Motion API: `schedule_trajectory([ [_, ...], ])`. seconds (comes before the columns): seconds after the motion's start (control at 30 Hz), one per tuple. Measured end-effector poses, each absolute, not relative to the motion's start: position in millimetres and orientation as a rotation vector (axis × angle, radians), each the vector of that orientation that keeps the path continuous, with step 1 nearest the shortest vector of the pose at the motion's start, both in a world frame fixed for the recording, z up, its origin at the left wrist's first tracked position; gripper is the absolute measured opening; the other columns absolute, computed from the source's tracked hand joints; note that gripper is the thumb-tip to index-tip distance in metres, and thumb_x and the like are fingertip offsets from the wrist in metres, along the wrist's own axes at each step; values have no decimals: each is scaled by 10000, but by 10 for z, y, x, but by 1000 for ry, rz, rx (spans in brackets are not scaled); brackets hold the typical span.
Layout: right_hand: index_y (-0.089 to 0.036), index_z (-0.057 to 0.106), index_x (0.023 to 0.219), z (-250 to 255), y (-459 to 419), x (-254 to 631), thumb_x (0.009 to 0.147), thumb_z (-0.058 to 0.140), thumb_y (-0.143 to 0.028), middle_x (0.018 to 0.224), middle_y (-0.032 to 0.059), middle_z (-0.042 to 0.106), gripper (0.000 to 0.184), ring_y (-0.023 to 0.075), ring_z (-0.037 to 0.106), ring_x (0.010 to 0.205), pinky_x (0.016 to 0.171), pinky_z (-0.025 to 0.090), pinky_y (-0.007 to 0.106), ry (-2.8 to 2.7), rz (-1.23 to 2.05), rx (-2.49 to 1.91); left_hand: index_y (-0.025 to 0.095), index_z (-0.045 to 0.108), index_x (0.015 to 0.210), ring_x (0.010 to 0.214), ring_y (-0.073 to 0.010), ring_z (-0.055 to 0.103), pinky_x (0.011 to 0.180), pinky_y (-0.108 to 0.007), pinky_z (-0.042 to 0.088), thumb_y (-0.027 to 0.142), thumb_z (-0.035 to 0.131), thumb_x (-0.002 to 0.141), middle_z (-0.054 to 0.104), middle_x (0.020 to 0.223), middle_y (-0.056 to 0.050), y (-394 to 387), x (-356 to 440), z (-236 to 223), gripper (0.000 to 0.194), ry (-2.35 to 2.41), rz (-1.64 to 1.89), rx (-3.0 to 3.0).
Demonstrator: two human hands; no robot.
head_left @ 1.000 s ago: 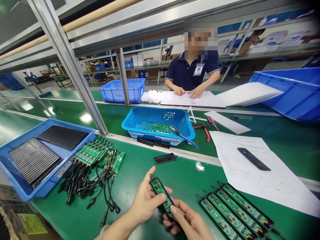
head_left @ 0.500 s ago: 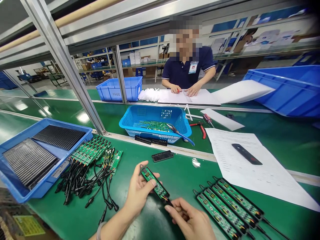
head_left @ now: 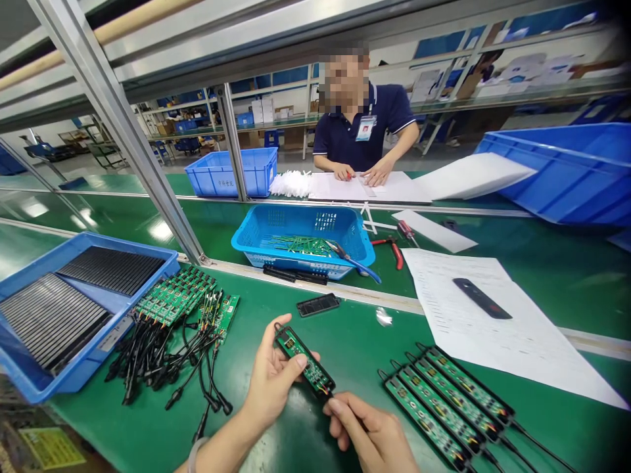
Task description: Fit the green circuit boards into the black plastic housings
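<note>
My left hand (head_left: 270, 382) is closed on a narrow green circuit board in a black holder (head_left: 304, 362), thumb on its top face. My right hand (head_left: 371, 435) pinches the lower end of the same board, where its black cable comes out. Both hands hover just above the green bench mat. To the right, several like boards in black holders (head_left: 446, 402) lie side by side with cables trailing off. A heap of bare green boards with black cables (head_left: 180, 322) lies to the left.
A blue tray of black ribbed parts (head_left: 69, 302) sits far left. A blue basket with green strips and blue-handled pliers (head_left: 303, 240) stands behind, a black cover (head_left: 318, 304) before it. Paper with a black remote-like part (head_left: 480, 297) lies right. A person works across the line (head_left: 362, 135).
The board and both hands have shifted slightly left and up in view as the head turned; the right hand slid to the board's lower end near the cable.
</note>
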State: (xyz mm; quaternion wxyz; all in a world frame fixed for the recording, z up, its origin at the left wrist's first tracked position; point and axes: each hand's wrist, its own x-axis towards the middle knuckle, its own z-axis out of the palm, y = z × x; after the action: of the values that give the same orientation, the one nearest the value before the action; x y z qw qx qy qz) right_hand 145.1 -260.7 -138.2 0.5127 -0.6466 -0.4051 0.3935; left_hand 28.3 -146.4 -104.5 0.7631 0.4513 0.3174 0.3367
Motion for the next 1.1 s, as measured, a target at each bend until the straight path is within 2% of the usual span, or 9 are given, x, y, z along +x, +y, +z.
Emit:
schedule_trajectory([
  [0.17,-184,629,699,-1337,-2604,1440,889,446,-650,490,-26,551,535,110,504,430,476,380,213,-880,1171,-1462,195,275,1369,837,-206,696,714,-282,535,344,737,780,685,848,-55,-1496,287,-1042,763,657,762,977],
  [0.47,-158,651,735,-1379,-2563,1438,818,472,-737,481,-40,507,612,73,403,384,425,317,209,-699,1331,-1397,184,304,1335,877,-197,691,775,-280,528,319,732,788,698,878,-63,-1507,286,-999,708,655,824,1031],
  [0.57,-149,646,1055,-1389,-2561,1433,860,445,-701,516,-37,545,619,89,431,405,437,337,215,-773,1256,-1413,189,314,1328,870,-181,688,781,-265,524,318,723,799,706,874,-57,-1508,283,-995,681,649,822,1053],
  [0.63,-142,540,1272,-1385,-2562,1416,889,409,-677,491,-50,534,671,98,421,392,425,334,217,-811,1207,-1427,199,334,1320,858,-174,689,778,-257,524,313,720,803,705,873,-49,-1506,279,-999,655,633,826,1060],
  [0.67,-133,504,1318,-1382,-2562,1404,898,395,-669,462,-62,507,690,98,395,374,410,319,215,-809,1192,-1431,205,346,1314,855,-175,692,776,-256,525,311,720,802,704,878,-47,-1505,277,-1004,642,623,832,1060],
  [0.77,-101,524,1301,-1375,-2563,1372,906,387,-654,397,-95,399,693,86,290,342,376,258,209,-776,1201,-1407,216,367,1297,849,-198,707,765,-275,535,304,727,795,699,901,-50,-1501,271,-1028,624,599,834,1042],
  [0.87,-95,574,1228,-1368,-2565,1362,906,390,-650,392,-108,353,667,80,249,345,378,235,210,-776,1201,-1397,213,367,1294,851,-222,716,749,-293,546,299,731,790,701,884,-56,-1511,267,-1054,628,587,828,1023],
  [1.0,-123,632,1128,-1367,-2580,1350,927,374,-621,406,-88,388,595,101,339,363,422,301,226,-884,983,-1557,199,351,1310,875,-221,715,778,-297,544,282,713,809,724,847,-65,-1554,258,-1065,623,595,854,1057],
  [1.1,-165,635,1176,-1380,-2597,1317,944,355,-586,417,-70,433,555,126,412,375,448,361,234,-916,839,-1640,195,345,1313,873,-214,714,787,-299,544,280,703,820,733,872,-76,-1585,254,-1055,615,625,873,1071],
])
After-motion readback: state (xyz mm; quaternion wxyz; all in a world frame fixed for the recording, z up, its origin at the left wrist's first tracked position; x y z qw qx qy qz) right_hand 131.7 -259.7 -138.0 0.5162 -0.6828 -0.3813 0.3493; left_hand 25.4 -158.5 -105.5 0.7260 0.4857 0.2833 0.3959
